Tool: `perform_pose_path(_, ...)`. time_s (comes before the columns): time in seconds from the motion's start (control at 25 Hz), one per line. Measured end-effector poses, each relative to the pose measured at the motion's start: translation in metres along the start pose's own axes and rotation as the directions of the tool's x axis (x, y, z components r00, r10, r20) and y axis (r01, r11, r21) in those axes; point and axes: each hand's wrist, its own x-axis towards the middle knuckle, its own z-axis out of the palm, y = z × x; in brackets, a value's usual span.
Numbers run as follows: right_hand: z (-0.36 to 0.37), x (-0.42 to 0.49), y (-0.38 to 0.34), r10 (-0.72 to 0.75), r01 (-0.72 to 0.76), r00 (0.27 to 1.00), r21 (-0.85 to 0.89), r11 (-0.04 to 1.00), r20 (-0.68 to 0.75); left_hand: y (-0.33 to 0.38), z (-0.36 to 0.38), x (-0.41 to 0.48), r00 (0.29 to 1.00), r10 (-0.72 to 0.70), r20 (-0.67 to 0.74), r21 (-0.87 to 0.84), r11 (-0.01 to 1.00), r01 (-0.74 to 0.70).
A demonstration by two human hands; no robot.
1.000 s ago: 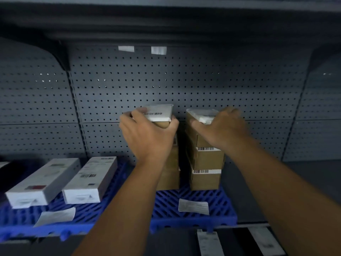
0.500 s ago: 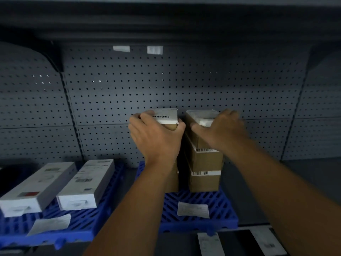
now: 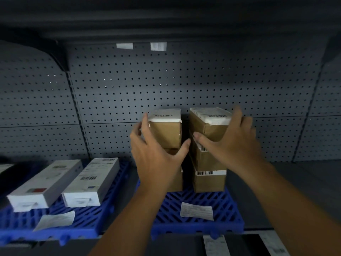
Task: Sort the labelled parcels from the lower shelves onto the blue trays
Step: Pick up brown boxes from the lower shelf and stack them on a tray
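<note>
Two stacks of brown labelled parcels stand side by side at the back of the right blue tray (image 3: 227, 215). My left hand (image 3: 156, 159) spans the top left parcel (image 3: 166, 132), fingers on its left side and thumb at its lower right corner. My right hand (image 3: 238, 145) holds the top right parcel (image 3: 208, 126), thumb on its front face and fingers along its right side. That parcel sits slightly askew on the two below it. My left palm hides most of the lower left parcels.
The left blue tray (image 3: 88, 220) carries two long white boxes (image 3: 44, 183) (image 3: 92, 182). Loose paper labels (image 3: 196, 211) (image 3: 55, 219) lie at the tray fronts. A grey pegboard wall (image 3: 184, 85) closes the back and a dark shelf (image 3: 166, 19) hangs overhead.
Both hands have slid down and back from the tops of the parcels, so both white top labels now show. The view has shifted slightly left.
</note>
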Motion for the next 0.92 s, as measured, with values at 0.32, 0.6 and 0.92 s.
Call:
perform_pose_path(0.32,0.012,-0.017,0.011,-0.095,0.100,0.994,0.104,0.990,-0.045,-0.011,0.000,-0.016,0.998,-0.041,0.051,-0.071,0.996,0.045)
perform_pose_path(0.6,0.018,-0.017,0.007,-0.091,0.101,0.992,0.122,0.987,-0.092,-0.004,0.015,-0.017,0.993,-0.115,0.013,-0.078,0.990,0.115)
perform_pose_path(0.92,0.022,-0.021,0.005,-0.040,0.069,0.989,0.208,0.976,-0.144,-0.005,0.027,-0.020,0.983,-0.183,0.007,-0.123,0.975,0.183)
